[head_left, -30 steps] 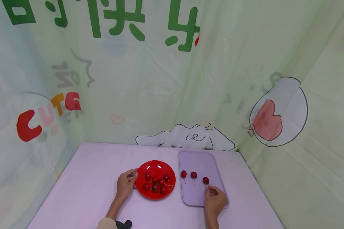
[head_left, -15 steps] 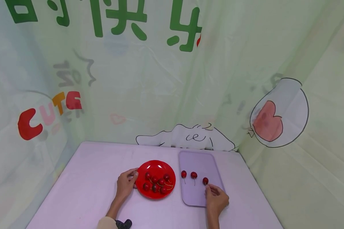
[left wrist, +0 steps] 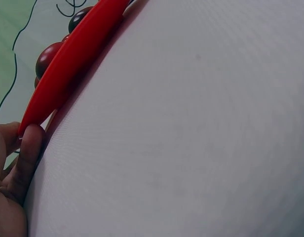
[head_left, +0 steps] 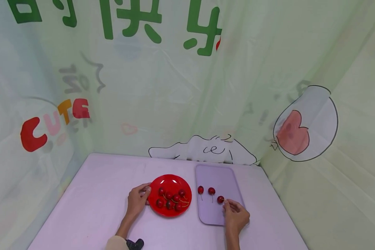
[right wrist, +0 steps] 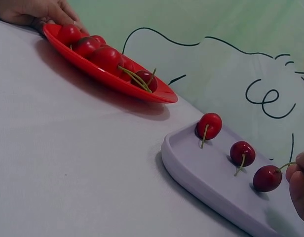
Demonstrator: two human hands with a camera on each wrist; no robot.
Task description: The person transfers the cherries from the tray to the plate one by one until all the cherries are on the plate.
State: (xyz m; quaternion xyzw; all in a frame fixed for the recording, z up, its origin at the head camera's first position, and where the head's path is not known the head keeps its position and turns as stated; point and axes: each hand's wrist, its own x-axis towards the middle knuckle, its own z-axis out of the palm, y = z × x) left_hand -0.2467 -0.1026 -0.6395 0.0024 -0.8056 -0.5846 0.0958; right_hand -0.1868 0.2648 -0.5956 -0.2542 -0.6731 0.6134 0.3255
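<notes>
My left hand (head_left: 136, 200) grips the left rim of a red plate (head_left: 168, 179), thumb on the rim and fingers reaching beneath it. Several dark red cherries (head_left: 176, 198) with stems lie in the plate. Over a pale purple tray (head_left: 209, 217) my right hand (head_left: 235, 218) pinches the stem of a cherry (right wrist: 267, 178) between thumb and fingertips. That cherry sits low, close over the tray's surface, with its stem pointing right to the fingers. Farther left on the tray lie two more cherries, one in the middle (right wrist: 242, 153) and one near the left edge (right wrist: 209, 126), stems toward me.
The table (head_left: 106, 184) has a pale pinkish cover. Behind and beside it hang printed curtains (head_left: 175, 97) with green characters and cartoon drawings. A black strap piece (head_left: 135, 244) shows at the left wrist, beside a beige sleeve (head_left: 117, 243).
The cherry at my right hand has shifted slightly left and toward me, and its stem has turned to point right. My left hand and the plate stay put.
</notes>
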